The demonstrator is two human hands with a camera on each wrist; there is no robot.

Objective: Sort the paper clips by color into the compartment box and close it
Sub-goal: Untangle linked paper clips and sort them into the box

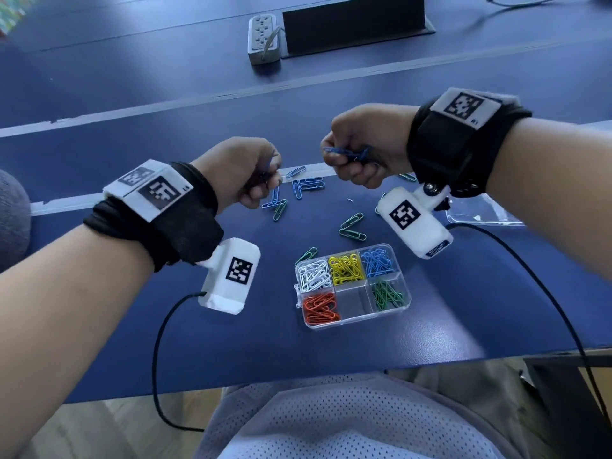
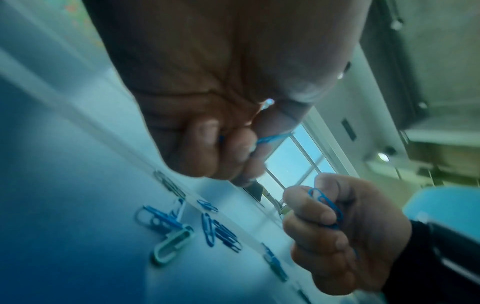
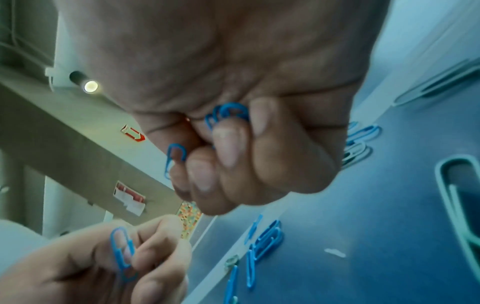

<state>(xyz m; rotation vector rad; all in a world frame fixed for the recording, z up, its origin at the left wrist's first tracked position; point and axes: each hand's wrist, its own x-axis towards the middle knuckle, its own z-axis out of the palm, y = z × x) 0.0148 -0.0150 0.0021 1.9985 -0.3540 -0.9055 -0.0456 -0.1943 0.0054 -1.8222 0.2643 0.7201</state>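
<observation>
**Inspector:** Your right hand (image 1: 359, 145) is curled tight round a bunch of blue wire paper clips (image 1: 346, 153); loops poke out past the fingertips (image 3: 226, 144) in the right wrist view. Your left hand (image 1: 243, 170) pinches one blue paper clip (image 3: 122, 253) between thumb and curled fingers. Both hands hang above the table, not touching it.

**Operator:** And beneath them?

**Inspector:** Loose blue clips (image 1: 306, 183) lie on the dark blue table top (image 1: 132, 134) between your hands, beside a pale tape line (image 1: 308, 168). Loose green clips (image 1: 351, 228) lie nearer you, one (image 1: 306, 255) touching the far left corner of the clear plastic six-compartment box (image 1: 405, 304). The box sits open near the front table edge. Far row, left to right: white, yellow, blue clips. Near row: orange, an empty cell, green.

**Operator:** Obstructions?

**Inspector:** Your right wrist camera (image 1: 414, 223) hangs just beyond the box's blue cell. A flat clear plastic piece (image 1: 490, 213), possibly the lid, lies right of it, partly hidden by your forearm. Black cables (image 1: 159, 359) run from both wrist cameras over the near table edge.

**Operator:** Any writing?

**Inspector:** Square black-and-white marker codes on wristbands and cameras; the small print on the right band is too small to read surely. Far off stand a grey power strip (image 1: 263, 38) and a dark upright panel (image 1: 354, 23), well apart from your work. Bare table lies left of the box.
</observation>
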